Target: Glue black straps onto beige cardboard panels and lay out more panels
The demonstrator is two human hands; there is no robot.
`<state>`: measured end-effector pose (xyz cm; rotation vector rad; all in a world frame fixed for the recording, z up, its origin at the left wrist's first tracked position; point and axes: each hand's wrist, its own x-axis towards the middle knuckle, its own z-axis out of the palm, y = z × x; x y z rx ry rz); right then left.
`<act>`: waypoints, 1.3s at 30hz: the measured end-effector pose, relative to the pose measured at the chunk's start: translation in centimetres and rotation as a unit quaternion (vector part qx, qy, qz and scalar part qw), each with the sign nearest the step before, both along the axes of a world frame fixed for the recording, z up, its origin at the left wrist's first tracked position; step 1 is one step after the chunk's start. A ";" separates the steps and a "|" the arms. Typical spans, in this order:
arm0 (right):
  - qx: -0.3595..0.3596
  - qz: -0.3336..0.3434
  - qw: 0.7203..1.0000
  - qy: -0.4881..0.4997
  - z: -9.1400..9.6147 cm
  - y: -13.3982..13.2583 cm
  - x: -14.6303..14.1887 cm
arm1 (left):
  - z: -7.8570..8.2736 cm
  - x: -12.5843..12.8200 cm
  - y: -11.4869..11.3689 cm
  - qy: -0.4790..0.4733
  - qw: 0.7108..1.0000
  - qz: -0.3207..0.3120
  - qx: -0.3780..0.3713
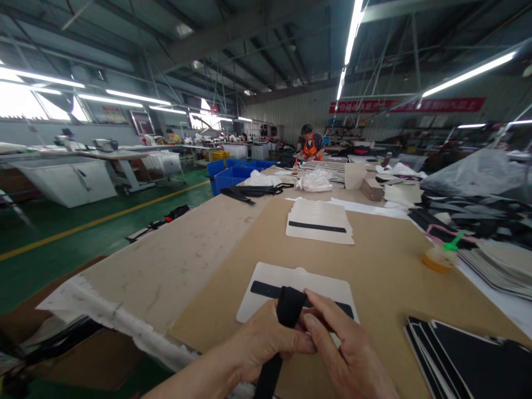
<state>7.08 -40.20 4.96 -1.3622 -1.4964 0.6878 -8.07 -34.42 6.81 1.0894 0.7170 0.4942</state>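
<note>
A black fabric strap (290, 306) is folded over between my two hands, its tail hanging down toward the table's near edge. My left hand (266, 338) is closed round it, thumb pressed across the front. On the other side, my right hand (341, 343) pinches the strap's edge with thumb and fingers. Just behind the hands lies a white board (324, 277) with rounded corners and a black strip (264, 288) across it; the hands hide part of both. Farther up the table is a stack of similar white boards (320, 213), the top one also bearing a black strip.
Black-faced panels (477, 360) are piled at the near right. Beyond them stand a squeeze bottle (443, 256) with a green nozzle and a stack of grey boards (502, 266). Blue bins (233, 176) sit left of the table. A person (311, 145) in an orange apron bends over the far end.
</note>
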 end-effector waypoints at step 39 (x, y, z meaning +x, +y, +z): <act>-0.049 0.195 0.929 -0.310 6.4 2.7 4.4 | 2.3 -4.2 2.1 0.097 0.983 -0.130 0.085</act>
